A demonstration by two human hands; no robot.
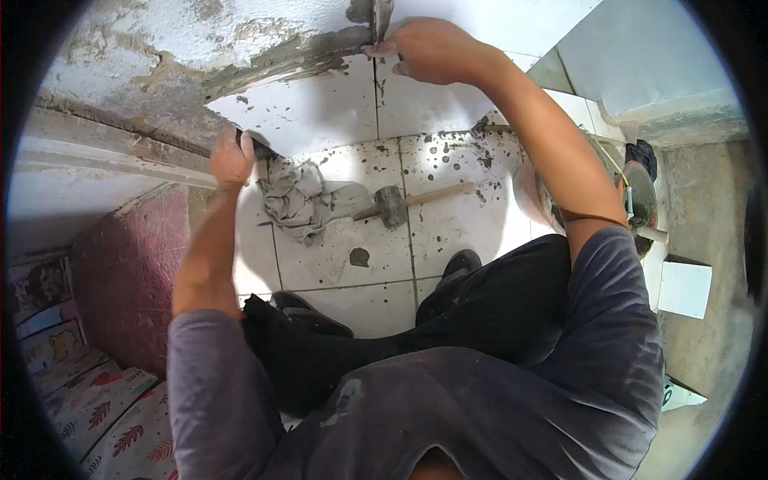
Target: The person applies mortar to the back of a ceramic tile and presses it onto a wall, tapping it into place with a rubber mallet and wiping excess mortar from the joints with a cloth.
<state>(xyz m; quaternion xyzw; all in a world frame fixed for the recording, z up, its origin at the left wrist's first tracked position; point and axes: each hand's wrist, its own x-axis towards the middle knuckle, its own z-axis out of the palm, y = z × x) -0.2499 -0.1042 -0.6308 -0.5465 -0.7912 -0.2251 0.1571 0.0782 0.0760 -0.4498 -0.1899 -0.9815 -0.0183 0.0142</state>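
My right hand point(428, 52) is at the top of the white wall tiles, closed on a narrow, grey-smeared metal trowel point(382, 18) against the wall. Just below it runs the dark joint between two large white tiles point(320, 108). The left tile has grey mortar specks and a slanted upper edge along rough mortar point(296, 60). My left hand point(232, 158) is at that tile's lower left corner, beside the door-side wall edge. Its fingers are bent near a dark gap; what they hold, if anything, is hidden.
On the spattered floor tiles point(336, 256) lie a grey rag point(294, 200) and a rubber mallet point(391, 207) with a wooden handle. A bucket point(540, 196) stands partly behind my right arm. A small white tile piece point(685, 290) lies at the right. Patterned fabric point(104, 416) is at the lower left.
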